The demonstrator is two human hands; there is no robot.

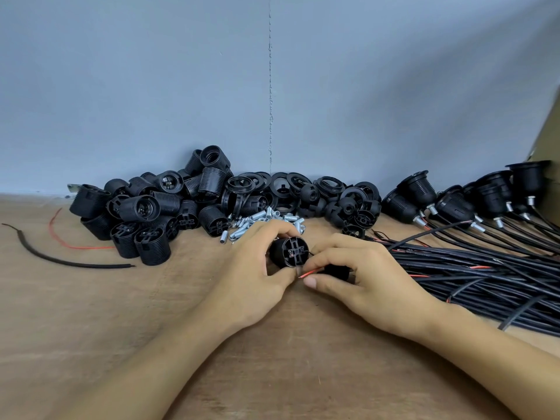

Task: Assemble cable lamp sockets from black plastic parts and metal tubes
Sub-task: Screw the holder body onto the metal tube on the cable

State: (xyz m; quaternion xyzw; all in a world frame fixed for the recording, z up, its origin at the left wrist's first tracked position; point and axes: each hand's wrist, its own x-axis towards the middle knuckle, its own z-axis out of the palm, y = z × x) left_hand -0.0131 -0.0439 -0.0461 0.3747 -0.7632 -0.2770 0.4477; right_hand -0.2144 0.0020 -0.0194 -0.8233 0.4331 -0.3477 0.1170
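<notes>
Here, the left hand (pixel 251 268) curls round a black socket (pixel 289 253) just above the table (pixel 121 328), thumb near, fingers far, the socket's slotted end facing the camera. Just right of it, the right hand (pixel 363 268) pinches a red wire (pixel 310 271) and cups a black part (pixel 335 270). Tubes (pixel 257 221) lie just beyond.

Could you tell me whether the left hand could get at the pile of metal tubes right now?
Probably yes: the metal tubes lie just beyond the left hand with nothing between, though it now grips a socket body.
</notes>
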